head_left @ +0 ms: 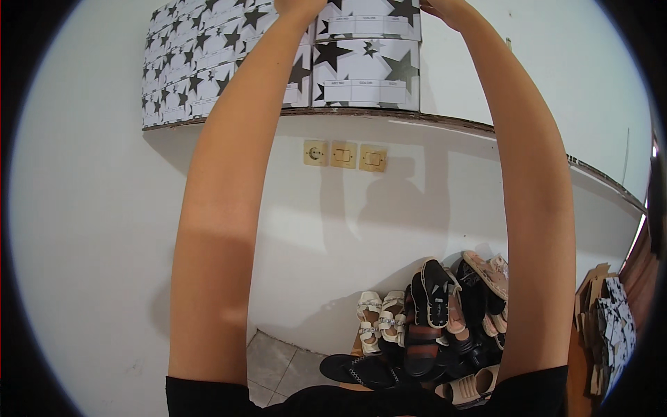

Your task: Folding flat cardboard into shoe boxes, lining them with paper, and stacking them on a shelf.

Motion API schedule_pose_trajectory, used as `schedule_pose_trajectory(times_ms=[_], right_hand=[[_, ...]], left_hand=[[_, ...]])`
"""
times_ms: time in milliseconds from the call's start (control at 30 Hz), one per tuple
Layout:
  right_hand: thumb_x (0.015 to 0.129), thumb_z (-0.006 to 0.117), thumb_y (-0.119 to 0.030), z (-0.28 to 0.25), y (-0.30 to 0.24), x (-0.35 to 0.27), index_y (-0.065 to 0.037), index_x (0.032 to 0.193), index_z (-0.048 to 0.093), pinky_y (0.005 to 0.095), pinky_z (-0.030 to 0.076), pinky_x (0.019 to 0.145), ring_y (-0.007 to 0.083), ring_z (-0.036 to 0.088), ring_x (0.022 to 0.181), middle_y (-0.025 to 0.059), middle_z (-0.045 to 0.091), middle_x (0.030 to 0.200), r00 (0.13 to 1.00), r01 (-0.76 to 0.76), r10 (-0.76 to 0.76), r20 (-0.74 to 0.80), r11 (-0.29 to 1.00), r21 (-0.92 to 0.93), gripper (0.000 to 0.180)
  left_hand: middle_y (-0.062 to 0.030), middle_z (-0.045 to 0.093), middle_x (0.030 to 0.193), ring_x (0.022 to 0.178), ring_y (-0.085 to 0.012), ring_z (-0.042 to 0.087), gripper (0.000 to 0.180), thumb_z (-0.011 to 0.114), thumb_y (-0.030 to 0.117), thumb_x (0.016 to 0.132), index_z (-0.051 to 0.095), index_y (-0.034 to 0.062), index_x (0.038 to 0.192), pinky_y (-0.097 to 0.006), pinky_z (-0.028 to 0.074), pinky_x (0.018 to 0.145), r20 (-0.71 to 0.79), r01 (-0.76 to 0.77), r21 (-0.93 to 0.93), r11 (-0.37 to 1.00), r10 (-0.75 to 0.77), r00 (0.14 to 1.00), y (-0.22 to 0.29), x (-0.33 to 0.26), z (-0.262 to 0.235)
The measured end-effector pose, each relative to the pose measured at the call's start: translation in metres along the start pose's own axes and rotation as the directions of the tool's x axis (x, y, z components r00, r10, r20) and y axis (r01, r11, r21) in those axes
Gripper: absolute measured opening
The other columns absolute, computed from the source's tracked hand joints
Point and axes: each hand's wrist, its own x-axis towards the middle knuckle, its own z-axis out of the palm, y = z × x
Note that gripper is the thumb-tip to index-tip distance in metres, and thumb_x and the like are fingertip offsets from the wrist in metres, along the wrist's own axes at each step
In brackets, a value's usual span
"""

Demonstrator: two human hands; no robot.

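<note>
My left hand and right hand are apart, near the upper box stacked over the shelf; I can't tell if they grip it. I think I'm lining it up, so next needs a soft, even push.

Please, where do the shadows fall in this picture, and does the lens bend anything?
Head view: soft, body-shaped shadows fall on the white wall; the shelf edge curves; the picture's rim goes black; left hand and right hand are cut off at the top.
</note>
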Motion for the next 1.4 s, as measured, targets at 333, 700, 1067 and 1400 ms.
schedule_pose_trajectory(times_ms=[333,700,1067,1400], right_hand=[[0.088,0.041,-0.022,-0.026,0.011,-0.063,0.007,0.114,0.053,0.0381,0.039,0.096,0.0369,0.050,0.113,0.0276,0.054,0.117,0.946,0.272,-0.324,-0.034,0.842,-0.466,0.041],[0.085,0.048,-0.018,-0.218,-0.084,-0.313,-0.007,0.098,0.063,0.0420,0.041,0.090,0.0313,0.052,0.103,0.0129,0.056,0.110,0.919,0.325,0.165,0.358,0.197,-0.925,0.022],[0.083,0.058,-0.024,-0.471,-0.251,-0.609,-0.004,0.103,0.061,0.0415,0.040,0.091,0.0318,0.053,0.102,0.0171,0.056,0.103,0.536,-0.268,0.818,-0.207,-0.068,-0.961,0.029],[0.089,0.057,-0.022,-0.589,-0.345,-0.866,-0.002,0.115,0.055,0.0337,0.046,0.084,0.0222,0.058,0.097,0.0124,0.061,0.108,0.160,-0.930,0.761,-0.628,-0.097,-0.355,0.033]], left_hand=[[-0.0110,0.062,0.081,0.075,-0.0262,0.057,0.011,0.055,0.002,0.073,0.064,0.0053,0.080,-0.035,0.044,0.071,-0.514,-0.146,-0.269,0.952,-0.013,0.858,0.098,-0.029,0.020],[-0.0066,0.062,0.090,0.082,-0.0138,0.058,0.013,0.060,-0.001,0.078,0.059,0.0000,0.091,-0.024,0.046,0.070,-0.064,0.147,-0.954,0.262,-0.655,0.753,0.370,-0.165,0.026],[-0.0053,0.058,0.093,0.084,-0.0107,0.052,0.010,0.054,-0.007,0.081,0.058,0.0033,0.081,-0.023,0.044,0.073,0.444,0.398,-0.896,-0.198,-0.392,0.806,0.704,-0.327,0.001],[-0.0023,0.059,0.089,0.079,-0.0102,0.052,0.008,0.057,0.001,0.079,0.063,0.0057,0.081,-0.024,0.041,0.065,0.771,0.864,-0.388,-0.322,0.401,0.496,0.953,-0.514,-0.001]])
